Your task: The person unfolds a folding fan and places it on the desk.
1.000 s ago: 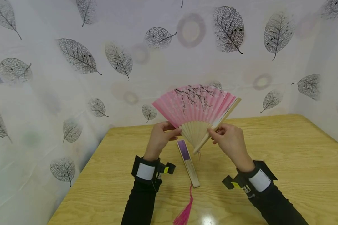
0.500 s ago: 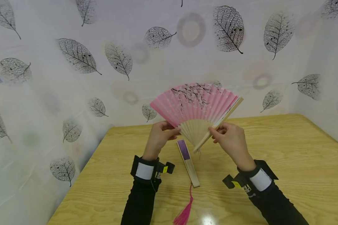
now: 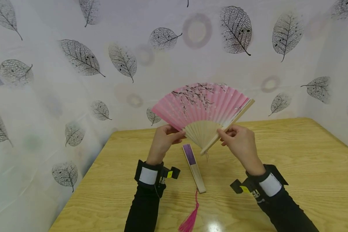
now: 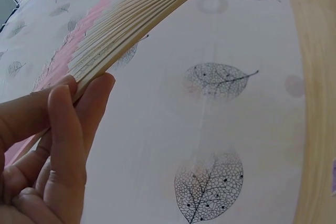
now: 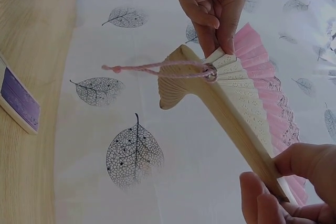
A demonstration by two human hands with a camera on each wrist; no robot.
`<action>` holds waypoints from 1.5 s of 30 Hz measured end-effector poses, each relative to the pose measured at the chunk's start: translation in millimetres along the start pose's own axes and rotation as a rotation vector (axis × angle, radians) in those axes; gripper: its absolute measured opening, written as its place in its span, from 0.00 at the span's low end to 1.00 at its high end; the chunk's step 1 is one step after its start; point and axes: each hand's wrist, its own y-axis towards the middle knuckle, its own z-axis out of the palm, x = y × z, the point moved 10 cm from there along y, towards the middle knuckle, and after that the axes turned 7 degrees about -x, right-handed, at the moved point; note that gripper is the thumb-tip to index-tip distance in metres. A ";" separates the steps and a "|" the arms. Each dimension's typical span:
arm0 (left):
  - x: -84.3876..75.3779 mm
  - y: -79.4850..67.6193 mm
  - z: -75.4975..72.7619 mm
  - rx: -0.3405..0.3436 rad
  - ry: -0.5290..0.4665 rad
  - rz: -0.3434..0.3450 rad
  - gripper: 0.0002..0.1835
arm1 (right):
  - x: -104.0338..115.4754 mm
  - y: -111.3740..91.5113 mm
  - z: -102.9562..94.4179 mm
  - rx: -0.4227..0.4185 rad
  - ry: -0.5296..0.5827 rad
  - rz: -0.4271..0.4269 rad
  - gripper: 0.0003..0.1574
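Observation:
A pink folding fan (image 3: 198, 103) with dark blossom branches and pale wooden ribs is spread wide above the table. My left hand (image 3: 165, 141) pinches its left outer rib between thumb and fingers. On the other side, my right hand (image 3: 240, 145) grips the thick right guard stick near the ribs' upper part. In the right wrist view, a pink cord loop (image 5: 152, 68) hangs from the metal rivet at the fan's pivot. Beneath the held fan, a folded fan (image 3: 194, 169) with a purple panel lies on the table, a magenta tassel (image 3: 190, 219) trailing from its lower end.
The wood-grain table (image 3: 293, 167) spreads beneath both arms. A pale curtain (image 3: 168, 64) printed with leaf skeletons encloses the back and sides. Both wrists carry black straps with small cameras.
The pink fan has opened wider, its right guard stick moving right with my right hand. My left hand has shifted slightly left. The folded purple fan has not moved.

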 end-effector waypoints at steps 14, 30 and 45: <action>-0.2 -0.3 -1.1 0.024 -0.056 0.004 0.14 | -1.7 1.0 -1.1 -0.003 0.006 -0.011 0.24; -1.4 -0.6 -5.1 0.034 -0.081 0.005 0.15 | -3.4 0.7 -2.1 0.005 0.015 0.018 0.27; -1.4 0.2 -8.4 0.020 -0.101 0.008 0.15 | -7.5 1.9 -2.7 0.004 0.057 0.054 0.29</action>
